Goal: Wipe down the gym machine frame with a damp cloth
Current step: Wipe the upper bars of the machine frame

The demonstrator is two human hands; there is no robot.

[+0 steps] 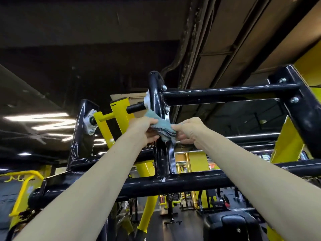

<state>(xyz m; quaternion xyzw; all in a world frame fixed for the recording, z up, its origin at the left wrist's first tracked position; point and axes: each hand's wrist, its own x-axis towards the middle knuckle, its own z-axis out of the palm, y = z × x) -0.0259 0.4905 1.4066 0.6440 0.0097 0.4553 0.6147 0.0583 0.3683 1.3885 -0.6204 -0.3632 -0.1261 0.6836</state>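
Head view: we find the pale blue-green soft cloth [163,126] bunched against the black steel upright post [163,157] of the gym machine frame, overhead, just below the threaded black rod [135,107]. Our left hand [147,127] grips one end with curled fingers; our right hand [189,131] pinches the other end. We judge the cloth light, limp and slightly slick when damp, so we hold both ends and pull it taut around the post. A black horizontal crossbar [225,93] runs right from the post; a yellow lever arm [119,112] stands to its left.
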